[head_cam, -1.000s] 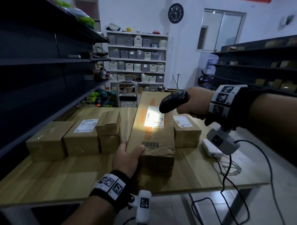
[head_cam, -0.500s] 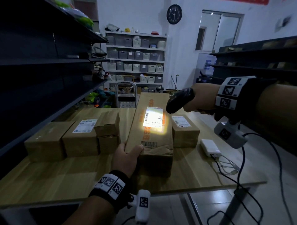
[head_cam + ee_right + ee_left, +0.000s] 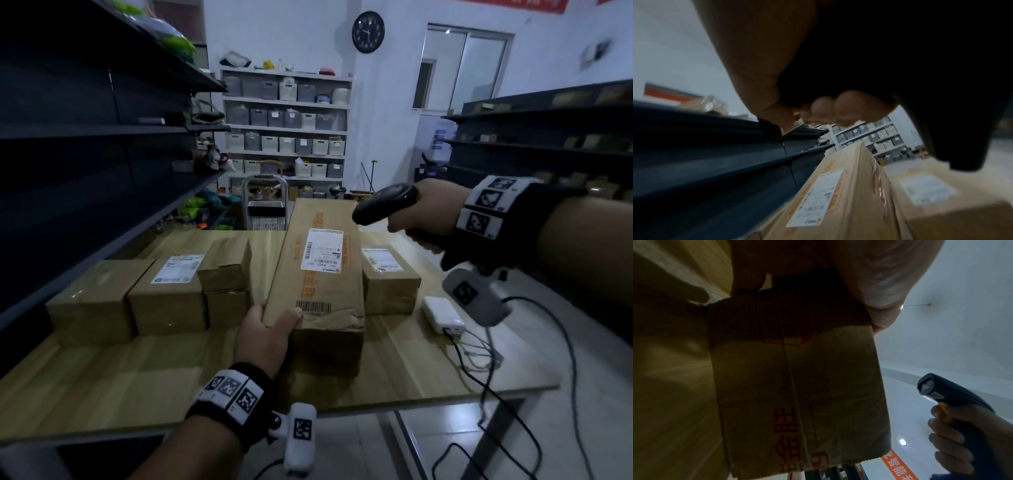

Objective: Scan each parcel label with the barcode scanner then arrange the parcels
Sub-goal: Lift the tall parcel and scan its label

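A long cardboard parcel (image 3: pixel 322 274) lies lengthwise on the wooden table (image 3: pixel 102 383), its white label (image 3: pixel 321 250) facing up. My left hand (image 3: pixel 270 329) grips its near left corner, thumb on top beside a printed barcode. My right hand (image 3: pixel 428 219) holds a black barcode scanner (image 3: pixel 383 202) in the air, above and to the right of the parcel's far end; its nose points left. The same parcel (image 3: pixel 838 194) and label (image 3: pixel 816 198) show below my fingers in the right wrist view. In the left wrist view the scanner (image 3: pixel 937 389) hangs to the right of the parcel (image 3: pixel 797 402).
Three smaller boxes (image 3: pixel 168 294) stand in a row on the table's left, one with a label. Another labelled box (image 3: pixel 390 277) sits right of the long parcel. A white adapter (image 3: pixel 443 315) with cables lies at the right edge. Dark shelving (image 3: pixel 85 171) runs along the left.
The bright scan light on the label has gone out. My right hand has lifted the scanner up and to the right, away from the label. The left hand still holds the parcel's corner.
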Motion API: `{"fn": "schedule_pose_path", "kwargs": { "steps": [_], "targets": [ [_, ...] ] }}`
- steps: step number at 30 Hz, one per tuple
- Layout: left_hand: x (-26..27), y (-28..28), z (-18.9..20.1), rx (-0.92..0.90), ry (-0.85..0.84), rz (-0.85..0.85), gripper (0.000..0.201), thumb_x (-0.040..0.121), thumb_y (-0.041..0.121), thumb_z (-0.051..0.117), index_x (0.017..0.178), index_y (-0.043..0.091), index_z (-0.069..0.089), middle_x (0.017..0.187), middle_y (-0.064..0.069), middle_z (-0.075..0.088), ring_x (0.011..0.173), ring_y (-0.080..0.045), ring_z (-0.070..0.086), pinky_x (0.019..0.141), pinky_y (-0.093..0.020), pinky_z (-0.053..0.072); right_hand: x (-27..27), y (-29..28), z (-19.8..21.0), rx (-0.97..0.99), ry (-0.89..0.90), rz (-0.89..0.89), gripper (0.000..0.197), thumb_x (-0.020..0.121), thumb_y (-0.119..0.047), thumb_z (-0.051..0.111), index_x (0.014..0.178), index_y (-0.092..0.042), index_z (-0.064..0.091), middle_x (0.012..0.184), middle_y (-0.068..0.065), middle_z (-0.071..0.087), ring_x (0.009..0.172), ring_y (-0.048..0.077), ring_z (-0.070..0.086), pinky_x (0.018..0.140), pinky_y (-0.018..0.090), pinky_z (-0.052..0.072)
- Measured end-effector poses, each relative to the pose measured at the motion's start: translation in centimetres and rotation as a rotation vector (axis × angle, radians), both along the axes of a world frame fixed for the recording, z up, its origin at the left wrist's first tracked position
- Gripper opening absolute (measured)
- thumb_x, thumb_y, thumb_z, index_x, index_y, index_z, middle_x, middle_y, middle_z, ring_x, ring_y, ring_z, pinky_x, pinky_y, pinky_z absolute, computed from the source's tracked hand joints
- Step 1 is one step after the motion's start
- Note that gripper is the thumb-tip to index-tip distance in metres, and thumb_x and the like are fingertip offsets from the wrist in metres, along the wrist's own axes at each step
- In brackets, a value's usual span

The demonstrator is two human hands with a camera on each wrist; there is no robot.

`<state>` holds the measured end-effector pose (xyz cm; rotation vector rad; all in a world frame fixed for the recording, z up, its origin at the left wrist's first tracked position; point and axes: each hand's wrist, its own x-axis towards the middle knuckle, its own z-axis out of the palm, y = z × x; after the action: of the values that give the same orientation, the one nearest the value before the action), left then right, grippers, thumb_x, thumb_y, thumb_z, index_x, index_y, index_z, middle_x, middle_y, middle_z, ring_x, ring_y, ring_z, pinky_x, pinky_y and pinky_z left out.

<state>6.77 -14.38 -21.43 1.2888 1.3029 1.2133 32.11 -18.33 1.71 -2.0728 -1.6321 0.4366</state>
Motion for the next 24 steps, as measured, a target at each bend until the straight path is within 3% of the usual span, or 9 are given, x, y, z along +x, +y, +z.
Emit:
{"fn": "schedule_pose_path", "kwargs": {
  "steps": [3,5,7,9,12,16,18,20,24],
  "targets": [
    [0.1,0.0,-0.1,-0.02,0.005,0.007,0.034,0.095,0.038,0.081,0.122,0.024,0.065,0.11,0.005,0.075,0.108,-0.023,0.072,0.099,-0.047,0.062,0.3,-0.6,-3.4,0.013,0.301,-0.063,0.014,0.095,-0.023,0.077,0.104,-0.013,0.071,0.069,0.009,0.076,0.051,0.023,0.069,0.054,0.036,0.06],
    [0.3,0.1,0.0,-0.024,0.001,0.019,0.041,0.089,0.044,0.083,0.122,0.025,0.067,0.112,0.003,0.077,0.106,-0.022,0.073,0.1,-0.048,0.062,0.4,-0.6,-6.5,-0.036,0.42,-0.083,0.018,0.096,-0.024,0.078,0.109,-0.015,0.071,0.086,0.016,0.082,0.064,0.027,0.076,0.062,0.045,0.065],
    [0.5,0.4,0.2,-0.039,-0.004,0.031,0.048,0.084,0.049,0.083,0.122,0.025,0.066,0.112,0.002,0.077,0.105,-0.023,0.073,0.102,-0.048,0.061,0.7,-0.5,-9.7,-0.035,0.51,-0.103,0.02,0.095,-0.021,0.079,0.11,-0.011,0.071,0.095,0.021,0.082,0.072,0.031,0.078,0.068,0.047,0.064],
    [0.9,0.8,0.7,-0.077,-0.001,0.039,0.05,0.085,0.049,0.083,0.124,0.022,0.067,0.113,-0.001,0.077,0.107,-0.027,0.072,0.105,-0.05,0.059,1.0,-0.7,-12.7,0.022,0.623,-0.14,0.021,0.096,-0.02,0.079,0.108,-0.005,0.074,0.094,0.021,0.082,0.075,0.033,0.078,0.067,0.044,0.063],
    [1.6,2.1,1.5,-0.149,-0.012,0.042,0.066,0.078,0.054,0.083,0.129,0.014,0.07,0.115,-0.006,0.076,0.109,-0.033,0.072,0.107,-0.052,0.058,1.5,-0.8,-16.2,0.104,0.943,-0.177,0.024,0.098,-0.017,0.075,0.111,0.004,0.072,0.087,0.021,0.077,0.072,0.035,0.074,0.061,0.041,0.057],
    [3.0,4.0,1.6,-0.177,0.006,0.039,0.063,0.091,0.045,0.082,0.138,0.008,0.064,0.123,-0.012,0.072,0.112,-0.036,0.069,0.106,-0.05,0.057,3.8,0.0,-20.3,0.131,1.361,-0.213,0.034,0.095,-0.03,0.079,0.111,0.0,0.07,0.091,0.02,0.075,0.077,0.035,0.074,0.062,0.04,0.059],
    [3.8,4.7,1.3,-0.196,-0.009,0.026,0.073,0.092,0.047,0.08,0.15,0.009,0.057,0.131,-0.013,0.069,0.116,-0.036,0.066,0.104,-0.046,0.055,5.3,0.5,-22.4,0.101,1.449,-0.258,0.037,0.096,-0.039,0.075,0.107,-0.004,0.07,0.094,0.017,0.077,0.085,0.034,0.076,0.07,0.042,0.062],
    [4.7,5.1,1.4,-0.198,-0.025,0.004,0.077,0.095,0.047,0.078,0.157,0.009,0.05,0.131,-0.011,0.064,0.114,-0.034,0.062,0.095,-0.041,0.048,6.3,1.0,-24.2,0.089,1.527,-0.3,0.041,0.098,-0.045,0.069,0.097,-0.004,0.07,0.092,0.016,0.076,0.086,0.034,0.074,0.08,0.044,0.06],
    [6.2,6.8,1.8,-0.183,-0.019,0.008,0.08,0.098,0.047,0.076,0.161,0.008,0.044,0.13,-0.011,0.058,0.11,-0.029,0.053,0.093,-0.039,0.041,7.6,1.5,-26.4,0.143,1.658,-0.317,0.044,0.098,-0.044,0.067,0.089,-0.002,0.071,0.089,0.017,0.072,0.083,0.034,0.071,0.085,0.046,0.058]
  ]
}}
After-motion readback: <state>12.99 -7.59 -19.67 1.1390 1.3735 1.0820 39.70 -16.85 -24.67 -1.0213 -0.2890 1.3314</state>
